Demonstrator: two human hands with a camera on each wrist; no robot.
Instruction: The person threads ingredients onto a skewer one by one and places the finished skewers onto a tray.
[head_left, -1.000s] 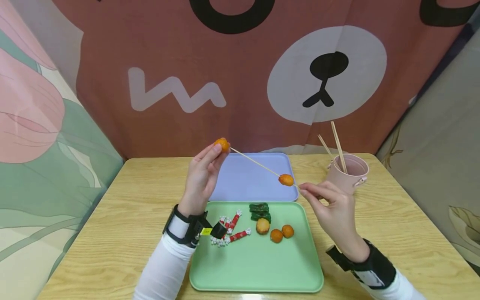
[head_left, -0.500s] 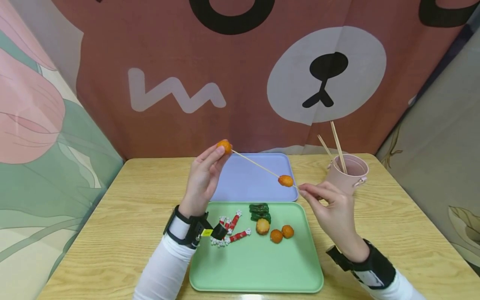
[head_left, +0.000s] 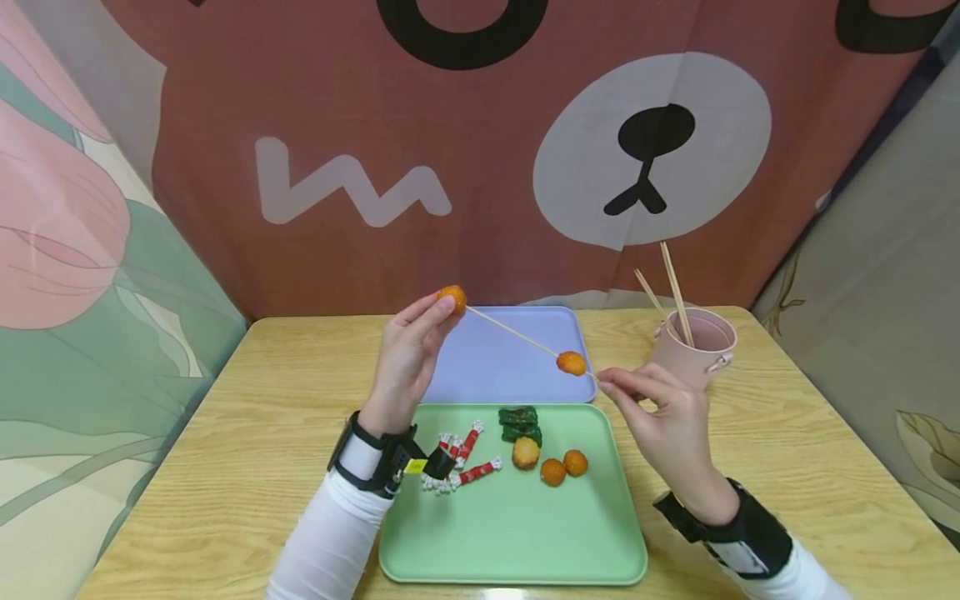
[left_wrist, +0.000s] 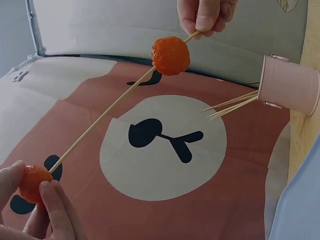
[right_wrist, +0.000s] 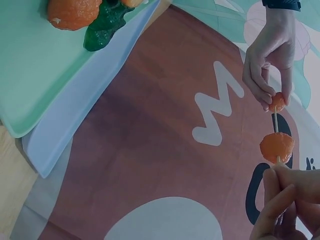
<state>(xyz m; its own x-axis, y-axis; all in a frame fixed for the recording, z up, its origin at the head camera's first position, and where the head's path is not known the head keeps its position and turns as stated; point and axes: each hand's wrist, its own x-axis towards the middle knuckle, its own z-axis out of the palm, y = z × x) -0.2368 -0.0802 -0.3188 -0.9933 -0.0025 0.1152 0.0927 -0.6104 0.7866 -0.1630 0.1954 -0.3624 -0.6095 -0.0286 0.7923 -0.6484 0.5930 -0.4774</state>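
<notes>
Between my two hands a thin wooden skewer (head_left: 512,332) slants down to the right, held above the trays. My left hand (head_left: 405,358) pinches a glossy orange ball (head_left: 452,295) at the skewer's far tip, thumb and fingers on its sides. A second orange ball (head_left: 572,362) is threaded on the stick close to my right hand (head_left: 667,425). With thumb and fingertips that hand grips the skewer's lower end. In the left wrist view bare stick shows between the left ball (left_wrist: 34,184) and the right ball (left_wrist: 170,55). How deep the tip sits in the left ball is hidden.
A green tray (head_left: 517,542) below holds red-and-white wrapped sticks (head_left: 476,472), dark green leafy pieces (head_left: 519,423) and several round balls (head_left: 552,472). Behind it lies a blue-violet tray (head_left: 510,383). A pink bucket (head_left: 686,358) with skewers stands at the back right.
My left hand and its ball have moved slightly right and down, toward the skewer's other end. My right hand has stayed almost still.
</notes>
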